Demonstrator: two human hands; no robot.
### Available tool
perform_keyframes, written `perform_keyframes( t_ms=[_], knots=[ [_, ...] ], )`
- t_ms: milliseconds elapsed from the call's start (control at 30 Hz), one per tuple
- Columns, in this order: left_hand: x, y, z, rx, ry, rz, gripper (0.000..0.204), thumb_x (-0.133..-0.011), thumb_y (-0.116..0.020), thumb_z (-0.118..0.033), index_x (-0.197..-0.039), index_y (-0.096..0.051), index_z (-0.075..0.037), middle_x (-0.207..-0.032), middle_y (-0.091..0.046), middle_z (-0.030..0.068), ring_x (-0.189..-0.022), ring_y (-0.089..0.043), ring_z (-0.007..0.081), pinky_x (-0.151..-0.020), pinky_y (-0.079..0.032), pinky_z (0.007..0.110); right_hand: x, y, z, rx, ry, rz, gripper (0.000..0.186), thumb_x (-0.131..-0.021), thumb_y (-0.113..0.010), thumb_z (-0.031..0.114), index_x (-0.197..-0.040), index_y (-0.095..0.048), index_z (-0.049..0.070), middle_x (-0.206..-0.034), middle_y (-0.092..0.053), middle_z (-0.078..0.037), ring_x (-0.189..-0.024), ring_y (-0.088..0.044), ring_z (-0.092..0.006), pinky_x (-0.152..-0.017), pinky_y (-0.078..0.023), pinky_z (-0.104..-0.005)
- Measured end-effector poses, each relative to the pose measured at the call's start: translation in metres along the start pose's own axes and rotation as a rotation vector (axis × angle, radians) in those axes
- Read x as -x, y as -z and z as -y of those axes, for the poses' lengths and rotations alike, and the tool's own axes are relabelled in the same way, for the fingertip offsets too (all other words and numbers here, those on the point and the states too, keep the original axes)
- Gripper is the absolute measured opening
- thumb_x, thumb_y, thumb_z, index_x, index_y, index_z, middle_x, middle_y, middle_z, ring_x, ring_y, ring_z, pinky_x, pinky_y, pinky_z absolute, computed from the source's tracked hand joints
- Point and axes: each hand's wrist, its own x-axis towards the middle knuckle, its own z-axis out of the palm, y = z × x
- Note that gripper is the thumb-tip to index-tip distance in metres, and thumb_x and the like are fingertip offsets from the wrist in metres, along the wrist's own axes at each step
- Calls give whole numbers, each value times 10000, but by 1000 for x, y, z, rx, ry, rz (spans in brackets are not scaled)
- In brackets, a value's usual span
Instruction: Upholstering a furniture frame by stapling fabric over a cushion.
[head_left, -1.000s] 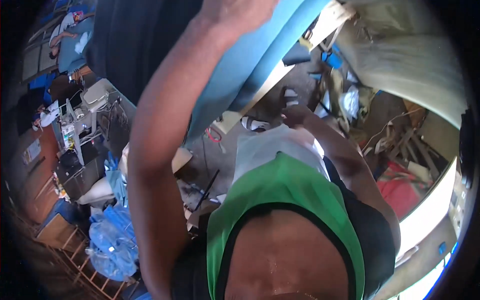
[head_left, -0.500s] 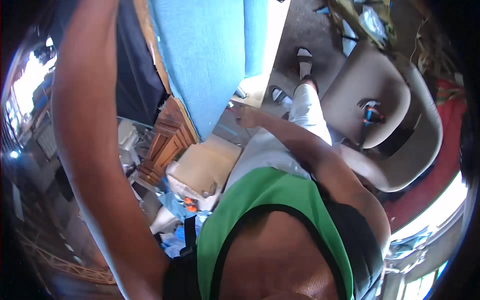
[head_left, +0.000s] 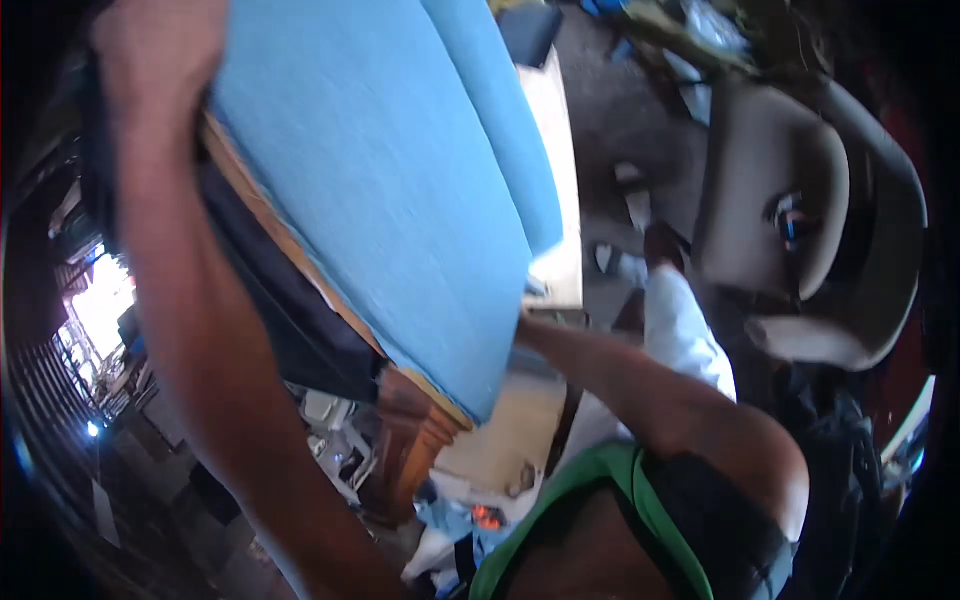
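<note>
The left hand [head_left: 150,55] is raised near the top left of the view, clenched on the upper edge of a large blue upholstered panel [head_left: 400,190]; the fingers wrap over the rim where the blue cover meets a dark backing [head_left: 290,320]. The left forearm runs down from it toward the lower edge of the picture. The panel is tilted, filling the upper middle of the view, and a strip of bare wood shows along its left side between the blue cover and the dark cloth.

The right arm reaches forward from the right shoulder to the panel's lower right edge. The right hand [head_left: 525,325] lies at that edge, mostly hidden behind the blue cover, so its grip cannot be told.

Under the panel's lower corner stands a carved brown wooden leg [head_left: 405,450], with a pale cushion-like piece [head_left: 505,440] just beside it. To the right, well apart from the panel, sits a beige upholstered armchair [head_left: 790,210] on the grey floor [head_left: 620,130]. The person wears a green-edged top [head_left: 590,490] and white trousers [head_left: 680,335].
</note>
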Motion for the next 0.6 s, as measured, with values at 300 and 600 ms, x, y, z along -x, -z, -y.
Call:
perform_keyframes(
  t_ms=[300,600],
  knots=[
    [6,20,-13,237,151,3,630,-847,-734,-204,-1348,-497,96,-1219,-449,198,-1108,-503,364,-989,-447,419,25,-27,13,289,14,264,561,-880,-582,492,-1308,-572,129,-1299,-597,-153,-1224,-531,-319,-981,-431,-511],
    [4,32,-18,212,241,-5,656,-838,-742,-226,-1375,-493,55,-1253,-449,160,-1067,-501,326,-948,-465,385,106,1,46,429,79,485,599,-895,-567,561,-1370,-564,197,-1418,-560,-115,-1343,-477,-356,-1008,-391,-615]
  ],
)
